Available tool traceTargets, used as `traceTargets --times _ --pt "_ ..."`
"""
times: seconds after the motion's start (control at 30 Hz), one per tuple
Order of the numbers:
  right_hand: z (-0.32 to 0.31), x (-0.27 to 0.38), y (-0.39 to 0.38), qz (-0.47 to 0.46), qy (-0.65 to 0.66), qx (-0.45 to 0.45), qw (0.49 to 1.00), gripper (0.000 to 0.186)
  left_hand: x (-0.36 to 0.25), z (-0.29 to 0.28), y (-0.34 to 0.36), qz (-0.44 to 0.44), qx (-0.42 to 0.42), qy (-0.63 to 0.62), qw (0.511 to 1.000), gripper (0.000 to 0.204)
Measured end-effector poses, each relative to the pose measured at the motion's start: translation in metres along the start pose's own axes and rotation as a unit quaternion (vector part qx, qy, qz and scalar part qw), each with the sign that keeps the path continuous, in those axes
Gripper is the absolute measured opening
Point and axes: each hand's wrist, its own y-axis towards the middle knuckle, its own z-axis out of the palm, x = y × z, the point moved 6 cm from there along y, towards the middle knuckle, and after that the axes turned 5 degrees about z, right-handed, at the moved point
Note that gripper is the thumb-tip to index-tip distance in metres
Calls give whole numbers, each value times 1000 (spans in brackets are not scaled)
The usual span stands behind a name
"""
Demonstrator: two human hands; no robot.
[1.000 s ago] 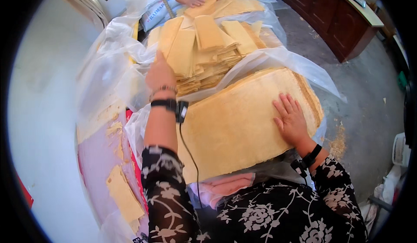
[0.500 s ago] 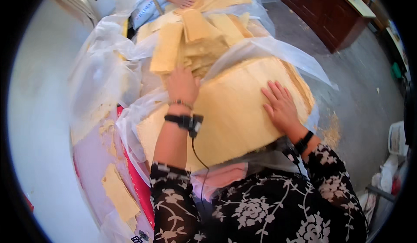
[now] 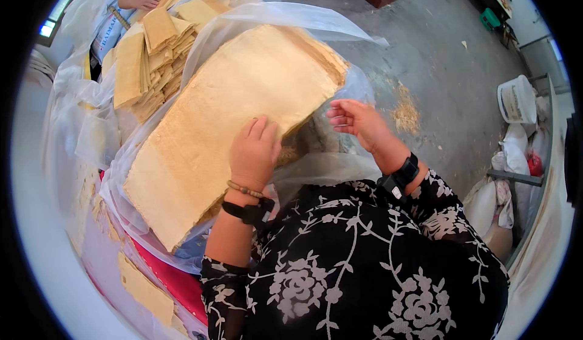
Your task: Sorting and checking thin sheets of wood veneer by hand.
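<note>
Left of the broad stack of sheets (image 3: pixel 218 121), and nearer you, a loose strip (image 3: pixel 144 288) lies on a lilac surface (image 3: pixel 94 249); its ragged edge looks likely to tear if your sleeve drags across it. Beyond the stack's far left side, the pile of narrow pieces (image 3: pixel 159 30) rises unevenly, and a nudge from the stack could probably send its top layers sliding. The stack itself sits slantwise before your torso, with thin plastic film (image 3: pixel 291 15) along its far edge; were the film to catch beneath it, the sheets might skew. Your left hand (image 3: pixel 254 151) lies flat over the stack's near edge, fingers straight and close together, pinching nothing that shows (they are slightly blurred); pressing hard there could crack a sheet or tip the edge. Your right hand (image 3: pixel 359 124) hangs just beside the stack's right end, apart from it, fingers loosely curled with no sheet visible in them, so that end is unsupported by you and might slip if the left pushed. As for materials, the strip is pale and thin, the pile layered in dry-looking oblongs, the film limp and cloudy, and the stack's top smooth and cream-yellow, its right end a rough, darker tan band of layered edges.
</note>
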Motion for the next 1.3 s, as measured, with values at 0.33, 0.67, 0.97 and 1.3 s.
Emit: traceTargets --times 0.33,0.67,0.97,1.3 --pt "37 32 -1 -134 -36 -29 990 45 -1 -7 -13 -134 -134 22 982 12" --pt "73 27 29 -85 -197 33 976 42 1 5 29 -98 24 122 987 11" --pt "54 16 54 -50 -9 -139 989 33 10 -62 3 -153 -148 92 973 12" --pt "51 20 64 -67 -24 -116 991 32 31 -73 -76 -325 -302 -174 879 14"
